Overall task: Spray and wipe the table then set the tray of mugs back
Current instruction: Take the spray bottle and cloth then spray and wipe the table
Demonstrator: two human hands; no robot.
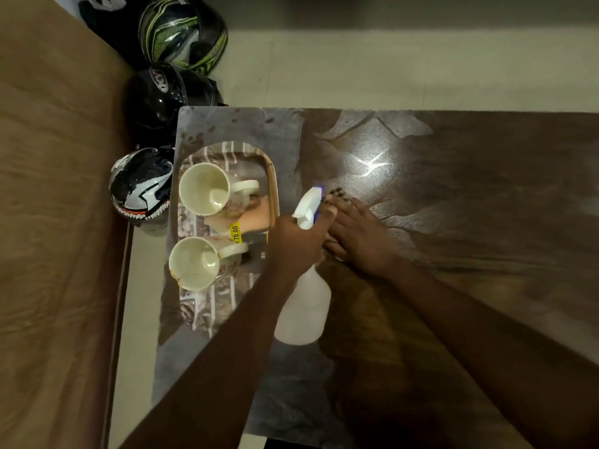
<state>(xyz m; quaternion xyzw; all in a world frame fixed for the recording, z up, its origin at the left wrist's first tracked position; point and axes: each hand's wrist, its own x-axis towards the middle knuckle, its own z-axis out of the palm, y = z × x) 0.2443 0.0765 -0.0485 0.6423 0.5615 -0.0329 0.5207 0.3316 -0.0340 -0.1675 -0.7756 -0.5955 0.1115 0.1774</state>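
Head view, looking steeply down on a dark wood tabletop (470,196) with a bright glare patch near its middle. Left hand (296,241) grips the neck of one translucent spray bottle (303,306), fingers curled round just under the white-and-blue trigger head; the hand hides the neck and trigger, and the nozzle points away from the person. Right hand (359,234) lies just beside the left, fingers fairly straight and spread, its lower fingers tucked behind the left hand; whether it touches the bottle or the tabletop cannot be told. Something small, dark and patterned shows at the right fingertips, too blurred to name. One tray (274,189) sits at the left end of the tabletop, its near part covered by the left forearm, its far rim rounded. Two cream mugs stand on it, both upright with handles to the right: far mug (204,189) and near mug (193,264). Between them lies a pale pinkish item with a yellow price sticker (235,233), partly hidden by the far mug, unclear what it is. A greyish wet-looking sheen covers the left part of the tabletop. Three helmets (181,30) sit on the floor beyond the tray, the top one cut off by the frame edge. A brown bed (55,205) fills the left side.
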